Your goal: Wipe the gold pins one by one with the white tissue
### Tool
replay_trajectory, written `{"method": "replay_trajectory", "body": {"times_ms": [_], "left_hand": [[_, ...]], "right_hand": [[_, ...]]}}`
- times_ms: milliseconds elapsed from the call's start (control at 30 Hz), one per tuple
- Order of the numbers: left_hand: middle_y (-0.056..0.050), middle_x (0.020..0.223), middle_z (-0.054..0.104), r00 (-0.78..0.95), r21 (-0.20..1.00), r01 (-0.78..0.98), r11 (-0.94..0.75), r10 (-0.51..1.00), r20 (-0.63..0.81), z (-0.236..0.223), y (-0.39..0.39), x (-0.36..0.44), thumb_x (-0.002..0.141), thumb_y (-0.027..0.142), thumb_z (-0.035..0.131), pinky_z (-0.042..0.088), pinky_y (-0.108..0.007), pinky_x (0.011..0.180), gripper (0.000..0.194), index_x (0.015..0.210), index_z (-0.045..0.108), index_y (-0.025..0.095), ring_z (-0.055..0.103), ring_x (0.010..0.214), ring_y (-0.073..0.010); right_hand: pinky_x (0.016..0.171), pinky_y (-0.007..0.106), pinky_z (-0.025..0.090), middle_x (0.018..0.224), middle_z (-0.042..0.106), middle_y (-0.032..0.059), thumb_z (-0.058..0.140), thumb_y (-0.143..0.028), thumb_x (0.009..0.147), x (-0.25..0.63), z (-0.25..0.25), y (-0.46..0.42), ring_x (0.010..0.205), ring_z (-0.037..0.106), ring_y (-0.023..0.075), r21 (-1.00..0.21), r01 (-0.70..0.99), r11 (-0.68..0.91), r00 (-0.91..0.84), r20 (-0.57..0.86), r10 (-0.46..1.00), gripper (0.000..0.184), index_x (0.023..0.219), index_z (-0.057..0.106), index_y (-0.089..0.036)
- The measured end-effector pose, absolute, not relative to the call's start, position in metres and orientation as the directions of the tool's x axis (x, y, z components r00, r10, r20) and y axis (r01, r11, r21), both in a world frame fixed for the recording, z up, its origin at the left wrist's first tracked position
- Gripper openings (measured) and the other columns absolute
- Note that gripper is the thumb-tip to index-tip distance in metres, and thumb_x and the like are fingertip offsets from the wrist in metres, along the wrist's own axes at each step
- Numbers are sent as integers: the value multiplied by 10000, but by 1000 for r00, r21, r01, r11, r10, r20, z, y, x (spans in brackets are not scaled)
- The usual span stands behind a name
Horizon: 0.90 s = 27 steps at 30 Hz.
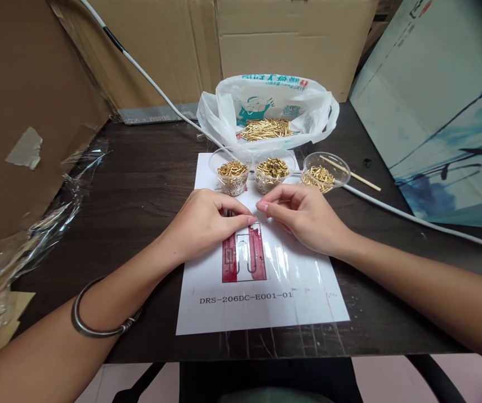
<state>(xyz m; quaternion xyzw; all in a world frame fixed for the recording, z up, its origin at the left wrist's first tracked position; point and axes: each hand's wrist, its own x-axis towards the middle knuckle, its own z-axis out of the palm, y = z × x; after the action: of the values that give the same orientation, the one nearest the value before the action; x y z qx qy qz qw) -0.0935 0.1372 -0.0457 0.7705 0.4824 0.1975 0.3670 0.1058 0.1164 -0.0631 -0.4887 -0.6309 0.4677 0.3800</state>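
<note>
Over a printed white sheet (308, 305), my left hand (207, 224) is closed in a pinch, thumb against index finger. Facing it across a small gap, my right hand (310, 218) also pinches. Whatever sits between the fingertips of either hand is too small to make out. A red-and-white printed diagram (258, 252) lies under the fingers, partly covered by my left hand. Just beyond are clear plastic cups of small brass-coloured pieces: a left cup (231, 187), a middle cup (272, 184) and a right cup (345, 173), which my right hand partly hides.
Behind the cups, a white plastic bag (211, 115) holds many gold-coloured pins (268, 129). A thin wooden stick (360, 179) rests by the right cup. A white cable (152, 84) crosses the dark table (140, 162). Cardboard (283, 50) and a painted panel (442, 112) surround it.
</note>
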Motion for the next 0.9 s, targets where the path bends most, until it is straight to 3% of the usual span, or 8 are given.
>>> {"method": "replay_trajectory", "body": {"times_ms": [367,600,733,900], "left_hand": [[58,699,736,481,749,607,-265,873,-81,-48,138,-93,791,354,712,395,-219,576,133,779,794,250,604,628,-85],[45,770,752,505,735,597,-322,863,-32,-49,137,-94,799,315,701,428,-234,631,117,814,792,243,644,690,-106],[31,799,743,549,662,604,-443,834,57,-51,138,-93,810,292,687,426,-254,668,115,805,782,226,631,714,-113],[21,818,728,581,602,638,-480,813,32,-52,137,-92,826,319,670,418,-274,679,134,823,780,242,610,746,-135]], "right_hand": [[474,204,284,620,586,-32,733,-307,781,106,-67,118,542,444,62,-972,232,27,-251,-33,967,181,802,664,-141],[532,223,349,708,662,23,686,-406,822,105,-66,115,590,481,81,-944,322,74,-247,-8,969,268,800,698,-140],[559,230,381,739,699,39,688,-379,818,105,-65,115,607,525,91,-939,336,77,-261,-14,965,237,812,730,-145],[555,233,379,711,686,31,698,-354,803,105,-65,115,608,523,95,-940,335,65,-279,-33,960,214,801,746,-145]]}}
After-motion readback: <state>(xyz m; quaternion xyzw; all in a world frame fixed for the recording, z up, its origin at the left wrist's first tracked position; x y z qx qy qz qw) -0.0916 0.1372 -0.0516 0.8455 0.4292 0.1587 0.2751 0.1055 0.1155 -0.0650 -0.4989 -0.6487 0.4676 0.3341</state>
